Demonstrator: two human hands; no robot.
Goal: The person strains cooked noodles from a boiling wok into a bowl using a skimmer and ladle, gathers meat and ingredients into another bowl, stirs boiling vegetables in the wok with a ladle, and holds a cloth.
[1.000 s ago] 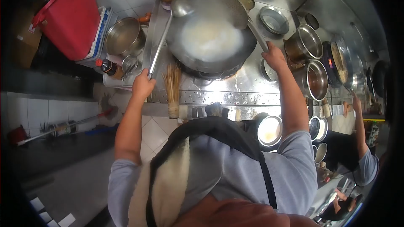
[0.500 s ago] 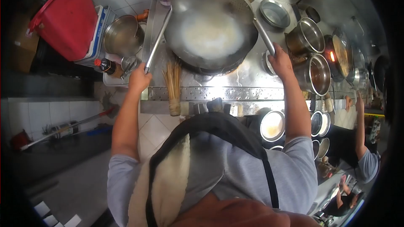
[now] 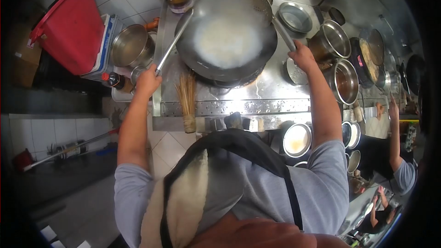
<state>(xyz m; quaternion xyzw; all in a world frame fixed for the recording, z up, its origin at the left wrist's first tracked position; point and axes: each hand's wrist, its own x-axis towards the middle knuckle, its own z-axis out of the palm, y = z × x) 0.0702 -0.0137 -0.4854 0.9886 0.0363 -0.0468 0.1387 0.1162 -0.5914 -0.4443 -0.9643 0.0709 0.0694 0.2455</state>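
Note:
A large dark wok (image 3: 193, 55) holds cloudy, pale liquid under thick steam. My left hand (image 3: 148, 81) is closed round the long metal handle of what looks like a ladle (image 3: 173, 43); steam blurs its head at the wok's upper left rim. My right hand (image 3: 303, 57) grips the handle of a perforated strainer (image 3: 260, 5), whose holed bowl leans over the wok's upper right side, partly veiled by steam. Below the wok, nearer my left hand, a bamboo brush (image 3: 186, 98) with a bound end lies on the steel stove top (image 3: 275, 80).
Metal pots (image 3: 345, 82) and a round pan (image 3: 295, 17) stand to the right. On the left are a steel pot (image 3: 132, 46), a red-capped bottle (image 3: 115, 80) and a red bin (image 3: 73, 27). Several bowls (image 3: 296, 139) sit lower right. Another person's arm (image 3: 394, 133) shows at far right.
The view has shifted slightly, so the wok sits a little further left. Both hands keep their tools, and the strainer's holed bowl has stayed at the wok's upper right. Steam has drifted upward.

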